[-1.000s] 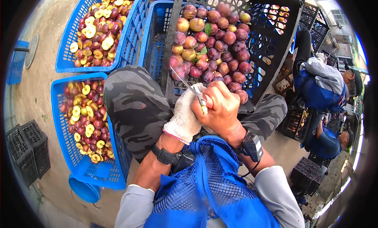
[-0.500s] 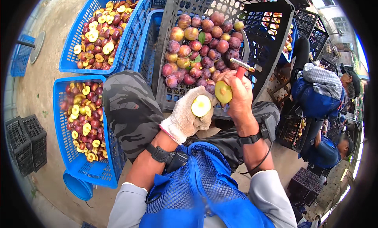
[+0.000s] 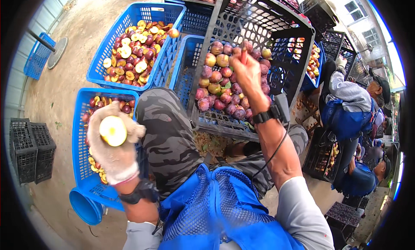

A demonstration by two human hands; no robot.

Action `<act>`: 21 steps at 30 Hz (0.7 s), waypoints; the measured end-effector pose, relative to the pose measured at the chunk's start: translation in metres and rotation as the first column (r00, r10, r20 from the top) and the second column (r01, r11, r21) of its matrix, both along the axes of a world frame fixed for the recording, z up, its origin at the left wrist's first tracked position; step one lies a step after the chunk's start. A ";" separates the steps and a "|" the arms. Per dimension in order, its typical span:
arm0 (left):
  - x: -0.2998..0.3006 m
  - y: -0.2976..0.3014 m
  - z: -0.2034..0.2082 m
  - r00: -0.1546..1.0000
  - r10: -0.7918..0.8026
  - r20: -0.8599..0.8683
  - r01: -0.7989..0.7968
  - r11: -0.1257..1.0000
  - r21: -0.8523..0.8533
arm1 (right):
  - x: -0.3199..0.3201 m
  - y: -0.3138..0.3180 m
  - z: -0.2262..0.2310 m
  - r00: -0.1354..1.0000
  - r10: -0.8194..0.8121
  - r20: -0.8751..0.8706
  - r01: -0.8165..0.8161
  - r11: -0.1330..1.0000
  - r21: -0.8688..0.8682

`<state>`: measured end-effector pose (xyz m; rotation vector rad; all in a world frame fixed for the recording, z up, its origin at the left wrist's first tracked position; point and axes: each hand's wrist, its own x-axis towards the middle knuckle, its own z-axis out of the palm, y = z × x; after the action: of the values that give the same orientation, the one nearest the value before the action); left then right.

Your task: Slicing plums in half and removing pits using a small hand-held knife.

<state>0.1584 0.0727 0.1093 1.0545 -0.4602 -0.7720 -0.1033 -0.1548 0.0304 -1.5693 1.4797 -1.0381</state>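
Note:
My left hand (image 3: 111, 148), in a pale work glove, is over the lower blue crate (image 3: 80, 163) with a cut plum half (image 3: 113, 131), its yellow face up. My bare right hand (image 3: 248, 75) reaches over the whole plums (image 3: 216, 77) in a tilted black crate (image 3: 298, 73). It is closed round the red handle of a knife (image 3: 244, 56); the blade is hidden or blurred. Plum halves (image 3: 132, 53) fill much of the upper blue crate (image 3: 162, 10). One plum half (image 3: 173, 32) shows at that crate's right rim, in the air or touching, I cannot tell.
Another blue crate (image 3: 183, 55) sits under the black one. At the left are black crates (image 3: 43, 150) and a blue tub (image 3: 86, 204). Co-workers (image 3: 350, 109) work at the right among more crates. My camouflage-clad knee (image 3: 166, 124) stands beside the lower blue crate.
My hands have parted. The left carried its plum half leftward over the lower blue crate. The right moved up over the whole plums, and the plum half it held is gone from it.

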 end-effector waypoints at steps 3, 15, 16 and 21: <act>0.071 0.035 -0.018 0.814 0.121 0.568 -0.335 0.896 0.290 | 0.005 0.006 -0.091 0.998 -0.046 0.046 0.042 0.997 0.072; -0.102 -0.024 -0.040 0.791 -0.499 -0.355 0.563 0.820 0.104 | 0.005 0.007 -0.102 0.961 0.022 0.276 -0.093 0.964 0.248; -0.114 -0.032 -0.056 0.757 -0.454 -0.470 0.558 0.824 0.103 | -0.002 0.027 -0.071 0.916 0.025 0.401 -0.175 0.924 0.340; -0.145 -0.069 -0.100 0.245 -0.575 -0.780 0.734 0.636 -0.238 | -0.033 0.118 0.012 0.908 0.080 0.412 -0.301 0.808 0.506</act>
<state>0.0130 0.0036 0.0098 0.4818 0.0212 -2.0198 -0.1362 -0.0364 0.0424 -1.0020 1.1789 -0.6453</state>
